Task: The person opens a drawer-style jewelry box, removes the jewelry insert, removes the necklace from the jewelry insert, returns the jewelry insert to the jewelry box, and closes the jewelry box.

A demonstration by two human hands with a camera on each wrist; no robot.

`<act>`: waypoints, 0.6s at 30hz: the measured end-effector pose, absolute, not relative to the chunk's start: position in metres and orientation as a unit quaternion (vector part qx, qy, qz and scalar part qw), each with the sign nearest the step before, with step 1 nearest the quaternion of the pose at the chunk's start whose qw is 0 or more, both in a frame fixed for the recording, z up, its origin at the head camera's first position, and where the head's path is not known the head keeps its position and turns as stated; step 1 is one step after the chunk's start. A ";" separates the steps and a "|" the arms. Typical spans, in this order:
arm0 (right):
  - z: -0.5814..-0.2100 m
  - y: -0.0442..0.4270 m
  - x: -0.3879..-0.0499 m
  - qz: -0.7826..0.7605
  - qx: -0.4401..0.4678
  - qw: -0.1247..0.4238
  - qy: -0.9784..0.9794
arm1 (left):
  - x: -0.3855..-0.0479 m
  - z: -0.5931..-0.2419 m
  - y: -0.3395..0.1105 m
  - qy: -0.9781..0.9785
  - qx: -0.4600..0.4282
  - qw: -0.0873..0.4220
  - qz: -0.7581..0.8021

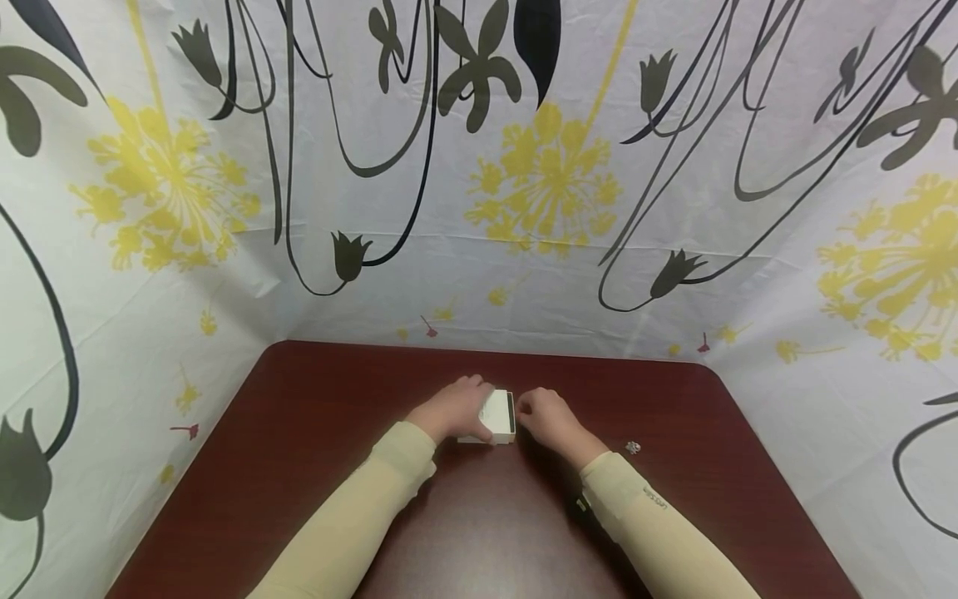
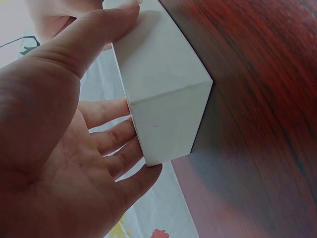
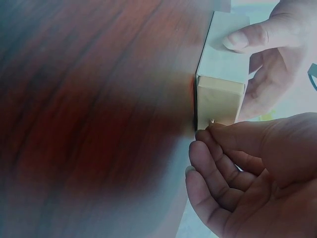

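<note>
A small white box (image 1: 497, 413) lies on the dark red table, gripped by my left hand (image 1: 455, 409). In the left wrist view, the thumb presses one long side of the box (image 2: 166, 64) and the fingers reach along another. Its cream end panel (image 3: 218, 96) faces my right hand (image 1: 550, 420). There, thumb and index finger pinch a tiny metallic pull (image 3: 212, 121) on that panel; the fingertips hide most of it. A narrow dark gap shows along the box's right end in the head view.
A small silvery crumpled-looking piece (image 1: 633, 448) lies on the table (image 1: 479, 516) right of the right hand. Something small and dark with a light spot (image 1: 581, 503) shows beside the right sleeve. Patterned white cloth (image 1: 449, 208) surrounds the table's far edge and sides.
</note>
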State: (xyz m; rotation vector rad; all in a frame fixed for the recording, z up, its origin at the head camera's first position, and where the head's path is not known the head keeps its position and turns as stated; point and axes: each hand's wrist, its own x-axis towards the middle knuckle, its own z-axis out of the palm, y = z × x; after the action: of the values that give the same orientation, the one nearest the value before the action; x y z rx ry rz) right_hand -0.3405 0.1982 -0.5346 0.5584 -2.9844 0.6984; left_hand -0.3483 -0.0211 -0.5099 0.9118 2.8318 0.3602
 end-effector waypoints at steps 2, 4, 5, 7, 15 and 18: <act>-0.535 0.198 -0.341 0.223 0.181 0.015 -0.958 | -0.348 -0.510 -0.021 0.942 0.303 0.071 0.121; -0.536 0.198 -0.341 0.223 0.183 0.015 -0.957 | -0.348 -0.510 -0.021 0.943 0.302 0.070 0.120; -0.536 0.199 -0.342 0.224 0.182 0.013 -0.957 | -0.348 -0.511 -0.021 0.943 0.302 0.070 0.120; -0.536 0.199 -0.342 0.225 0.182 0.011 -0.957 | -0.349 -0.512 -0.021 0.943 0.303 0.070 0.119; -0.535 0.198 -0.341 0.225 0.180 0.010 -0.958 | -0.349 -0.512 -0.021 0.944 0.298 0.073 0.123; -0.535 0.197 -0.340 0.226 0.176 0.007 -0.958 | -0.349 -0.512 -0.021 0.944 0.297 0.074 0.126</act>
State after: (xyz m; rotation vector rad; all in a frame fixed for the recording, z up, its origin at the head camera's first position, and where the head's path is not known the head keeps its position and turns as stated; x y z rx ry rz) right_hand -0.3404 0.1969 -0.5345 0.5492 -2.9962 0.7060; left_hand -0.3488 -0.0210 -0.5124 0.8921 2.8325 0.3788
